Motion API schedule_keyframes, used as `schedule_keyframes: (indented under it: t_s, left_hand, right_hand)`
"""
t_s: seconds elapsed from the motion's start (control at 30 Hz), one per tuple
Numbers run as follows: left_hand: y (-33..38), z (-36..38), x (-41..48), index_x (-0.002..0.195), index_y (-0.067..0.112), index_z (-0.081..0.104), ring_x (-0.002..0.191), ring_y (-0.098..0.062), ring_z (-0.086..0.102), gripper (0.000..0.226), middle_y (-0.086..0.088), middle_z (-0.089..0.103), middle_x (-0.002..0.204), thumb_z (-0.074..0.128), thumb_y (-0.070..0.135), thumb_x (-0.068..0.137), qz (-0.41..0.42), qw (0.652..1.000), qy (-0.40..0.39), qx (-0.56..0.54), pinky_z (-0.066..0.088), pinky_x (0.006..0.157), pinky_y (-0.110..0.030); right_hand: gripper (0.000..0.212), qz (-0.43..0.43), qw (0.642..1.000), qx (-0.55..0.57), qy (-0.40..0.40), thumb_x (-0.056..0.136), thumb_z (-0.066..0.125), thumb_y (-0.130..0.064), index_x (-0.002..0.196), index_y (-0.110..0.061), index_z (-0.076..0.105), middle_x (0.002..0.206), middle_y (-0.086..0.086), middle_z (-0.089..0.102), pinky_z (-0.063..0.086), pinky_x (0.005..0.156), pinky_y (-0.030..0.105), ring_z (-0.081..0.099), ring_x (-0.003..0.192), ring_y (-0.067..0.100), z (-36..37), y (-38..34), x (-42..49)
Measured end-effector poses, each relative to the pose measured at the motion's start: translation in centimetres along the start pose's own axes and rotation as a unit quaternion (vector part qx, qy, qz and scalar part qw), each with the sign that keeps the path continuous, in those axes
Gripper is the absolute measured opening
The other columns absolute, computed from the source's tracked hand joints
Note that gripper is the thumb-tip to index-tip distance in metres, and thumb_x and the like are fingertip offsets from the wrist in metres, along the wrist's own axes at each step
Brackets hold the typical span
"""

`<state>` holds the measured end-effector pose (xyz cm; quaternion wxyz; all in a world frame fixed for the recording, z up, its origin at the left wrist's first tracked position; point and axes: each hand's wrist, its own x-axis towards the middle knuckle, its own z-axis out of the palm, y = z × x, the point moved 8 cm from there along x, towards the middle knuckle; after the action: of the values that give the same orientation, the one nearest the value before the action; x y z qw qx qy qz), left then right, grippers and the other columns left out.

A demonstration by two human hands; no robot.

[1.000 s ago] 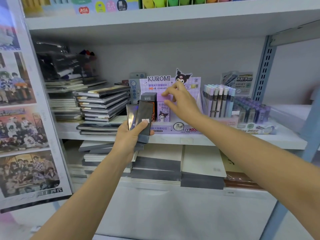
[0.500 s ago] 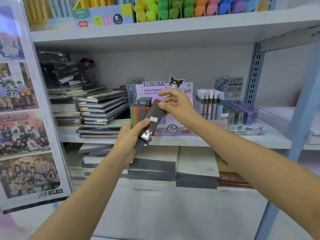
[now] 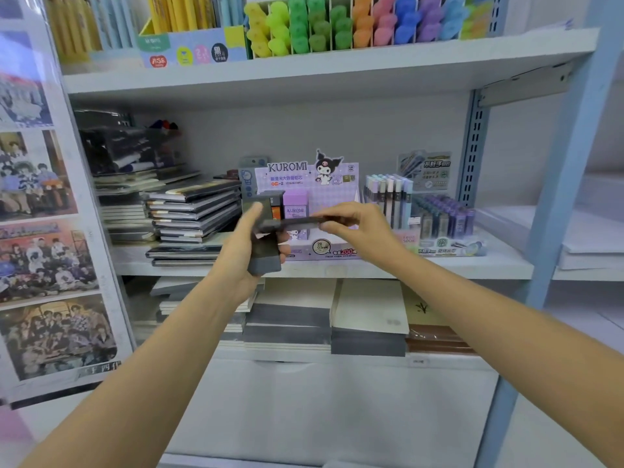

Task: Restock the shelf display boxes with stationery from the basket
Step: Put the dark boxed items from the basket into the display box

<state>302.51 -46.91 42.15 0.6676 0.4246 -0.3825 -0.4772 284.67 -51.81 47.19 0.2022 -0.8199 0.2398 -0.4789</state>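
Observation:
A purple Kuromi display box [image 3: 305,177] stands on the middle shelf, with a purple lead case and a dark one upright in it. In front of its left side, my left hand [image 3: 244,251] grips a small stack of dark flat lead cases [image 3: 263,256]. My right hand [image 3: 358,228] pinches one dark case [image 3: 290,223] by its right end. That case lies flat, its left end still over the stack. No basket is in view.
Stacked dark notebooks [image 3: 194,214] lie left of the box. Right of it stand pastel pens [image 3: 388,197] and purple lead tubes [image 3: 442,216]. Notebook piles [image 3: 368,319] fill the shelf below. Photo sheets [image 3: 40,231] hang at left, a blue shelf post [image 3: 560,204] at right.
My right hand came back from the Kuromi box, took the top case from the stack in my left hand and drew it to the right, turning it flat. The view tilted up.

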Motion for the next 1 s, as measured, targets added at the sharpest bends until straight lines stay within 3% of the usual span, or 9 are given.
schedule_keyframes:
  t_s: [0.1,0.23,0.3,0.47,0.57,0.63,0.77,0.87,1.0]
  left_hand:
    - [-0.3,0.4,-0.2,0.113,0.011,0.065,0.062,-0.021,0.064,0.051,-0.008,0.069,0.081,0.046,0.055,0.095,0.000,1.000,-0.023,-0.021,0.055,0.054,-0.027]
    - [-0.4,1.0,-0.6,0.108,0.013,0.064,0.064,-0.016,0.067,0.031,-0.005,0.071,0.087,0.067,0.037,0.087,0.051,0.998,-0.016,0.022,0.054,0.054,-0.024]
    - [-0.2,1.5,-0.8,0.108,0.010,0.064,0.063,-0.015,0.068,0.037,-0.005,0.073,0.087,0.076,0.028,0.078,0.080,0.996,-0.017,0.030,0.053,0.053,-0.024]
    - [0.4,1.7,-0.6,0.104,0.009,0.063,0.057,-0.012,0.066,0.029,-0.003,0.073,0.076,0.078,0.016,0.080,0.130,0.989,0.008,0.072,0.053,0.053,-0.024]
    - [0.2,2.0,-0.5,0.098,0.010,0.063,0.055,-0.013,0.064,0.025,-0.006,0.071,0.071,0.078,0.013,0.079,0.139,0.983,-0.013,0.121,0.052,0.053,-0.025]
    - [-0.3,2.5,-0.6,0.094,0.012,0.064,0.056,-0.015,0.063,0.021,-0.007,0.070,0.070,0.078,0.013,0.080,0.139,0.977,-0.045,0.157,0.053,0.054,-0.026]
    - [-1.2,2.9,-0.3,0.100,0.013,0.064,0.060,-0.015,0.067,0.019,-0.005,0.074,0.077,0.073,0.019,0.085,0.118,0.976,-0.069,0.170,0.055,0.055,-0.026]
    - [-1.3,2.3,0.7,0.108,0.014,0.061,0.069,-0.016,0.071,0.014,0.000,0.076,0.093,0.061,0.016,0.094,0.105,0.980,-0.070,0.154,0.054,0.056,-0.025]
    - [-1.6,1.1,2.1,0.112,0.013,0.059,0.082,-0.017,0.074,0.017,0.000,0.075,0.089,0.060,0.016,0.095,0.101,0.976,-0.054,0.184,0.058,0.058,-0.026]
  right_hand:
    - [0.023,0.054,0.994,0.093,0.015,0.091,0.064,-0.010,0.113,-0.004,0.069,0.089,0.008,0.073,0.057,0.071,0.027,0.067,0.071,0.017,-0.2,0.8,-0.3]
    - [0.018,0.109,0.971,0.214,0.015,0.093,0.062,-0.009,0.109,-0.005,0.068,0.081,0.010,0.072,0.056,0.062,0.024,0.066,0.063,0.014,0.3,1.2,-1.1]
    - [0.016,0.134,0.963,0.235,-0.009,0.092,0.063,-0.010,0.106,-0.007,0.068,0.080,0.008,0.073,0.055,0.060,0.022,0.067,0.064,0.014,0.8,1.3,-1.5]
    - [0.019,0.138,0.975,0.147,-0.093,0.093,0.062,-0.026,0.107,-0.017,0.070,0.099,0.002,0.074,0.054,0.074,0.024,0.067,0.083,0.010,1.6,0.6,-1.8]
    - [0.039,0.119,0.980,0.150,-0.048,0.095,0.057,-0.032,0.133,-0.023,0.052,0.110,-0.002,0.069,0.054,0.074,0.021,0.066,0.093,0.005,0.2,-0.5,-0.7]
    - [0.043,0.101,0.985,0.134,-0.036,0.095,0.059,-0.027,0.137,-0.021,0.048,0.103,-0.002,0.067,0.053,0.075,0.022,0.065,0.092,0.009,-0.5,-1.2,0.3]
    - [0.029,0.086,0.993,0.045,-0.073,0.094,0.060,-0.011,0.123,-0.010,0.063,0.088,0.004,0.066,0.052,0.066,0.016,0.061,0.074,0.001,-1.0,-2.1,2.0]
    - [0.025,0.096,0.995,0.025,0.022,0.094,0.059,-0.009,0.120,-0.006,0.059,0.106,0.014,0.067,0.058,0.072,0.022,0.066,0.090,0.016,-3.8,-1.8,3.7]
    - [0.019,0.120,0.987,-0.024,0.105,0.094,0.058,-0.005,0.113,-0.003,0.056,0.108,0.019,0.066,0.059,0.068,0.024,0.068,0.093,0.027,-6.3,-0.3,5.7]
